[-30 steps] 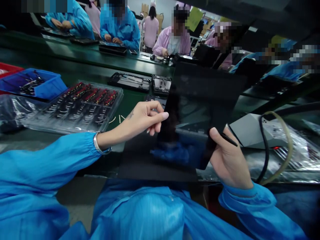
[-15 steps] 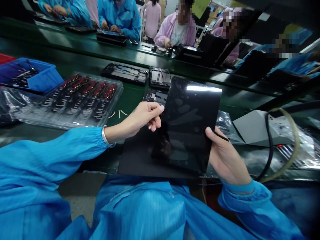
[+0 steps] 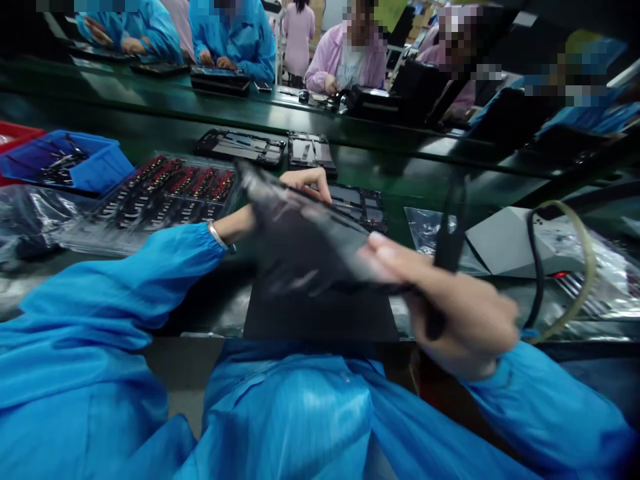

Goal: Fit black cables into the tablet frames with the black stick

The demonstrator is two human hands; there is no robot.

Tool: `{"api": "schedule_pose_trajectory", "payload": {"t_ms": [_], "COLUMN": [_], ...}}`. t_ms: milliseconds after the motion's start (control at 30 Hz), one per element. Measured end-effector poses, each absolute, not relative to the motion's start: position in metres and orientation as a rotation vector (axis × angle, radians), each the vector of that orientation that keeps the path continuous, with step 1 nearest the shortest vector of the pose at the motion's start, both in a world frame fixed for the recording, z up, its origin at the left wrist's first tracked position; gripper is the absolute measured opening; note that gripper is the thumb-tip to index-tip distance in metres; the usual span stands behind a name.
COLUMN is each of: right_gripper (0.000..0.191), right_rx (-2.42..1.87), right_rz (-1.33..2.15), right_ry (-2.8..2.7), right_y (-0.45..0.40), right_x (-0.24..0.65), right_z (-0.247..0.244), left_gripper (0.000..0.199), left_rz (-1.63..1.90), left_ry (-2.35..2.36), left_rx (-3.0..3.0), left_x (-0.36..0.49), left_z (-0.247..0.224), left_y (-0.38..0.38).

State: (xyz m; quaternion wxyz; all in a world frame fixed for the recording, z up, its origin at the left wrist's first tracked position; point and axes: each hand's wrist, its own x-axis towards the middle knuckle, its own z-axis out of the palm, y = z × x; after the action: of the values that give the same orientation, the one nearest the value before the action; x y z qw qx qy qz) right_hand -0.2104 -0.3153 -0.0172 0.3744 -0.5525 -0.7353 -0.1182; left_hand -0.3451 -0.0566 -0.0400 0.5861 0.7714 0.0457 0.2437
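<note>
A dark, glossy flat panel (image 3: 310, 247), smeared by motion, is tilted over a black mat (image 3: 320, 320) at the table's front edge. My right hand (image 3: 450, 300) grips its near right end, with a blurred black strip or tool beside the fingers. Behind the panel, my left hand (image 3: 305, 183) is partly hidden; its bent fingers show above the far edge, and whether they grip it cannot be made out. A black device frame (image 3: 360, 203) lies just beyond the panel.
Two more device frames (image 3: 243, 147) lie farther back. To the left are a clear tray of small parts (image 3: 170, 193), a blue bin (image 3: 100, 167) and a red bin. A grey block (image 3: 505, 240), looped cable and plastic bags lie right. Co-workers sit across the line.
The panel has swung from upright facing me to a tilted, nearly edge-on pose. My left hand has moved behind it. My right hand has turned over, still holding the panel.
</note>
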Motion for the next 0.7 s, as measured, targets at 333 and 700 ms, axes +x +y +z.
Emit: {"api": "schedule_pose_trajectory", "payload": {"t_ms": [333,700], "right_gripper": [0.037,0.026], "right_rx": [-1.315,-1.316], "right_rz": [-0.617,-0.297], "right_ry": [-2.211,-2.194], "right_y": [-0.336,-0.33], "right_x": [-0.226,-0.239], "right_z": [-0.083,-0.118], "left_gripper": [0.03,0.061], "left_rz": [0.152,0.221], "left_ry": [0.682,0.999], "left_rx": [2.568,2.524], "left_x": [-0.42,-0.468], "left_z": [-0.08,-0.116], "left_y": [-0.037,-0.093]}}
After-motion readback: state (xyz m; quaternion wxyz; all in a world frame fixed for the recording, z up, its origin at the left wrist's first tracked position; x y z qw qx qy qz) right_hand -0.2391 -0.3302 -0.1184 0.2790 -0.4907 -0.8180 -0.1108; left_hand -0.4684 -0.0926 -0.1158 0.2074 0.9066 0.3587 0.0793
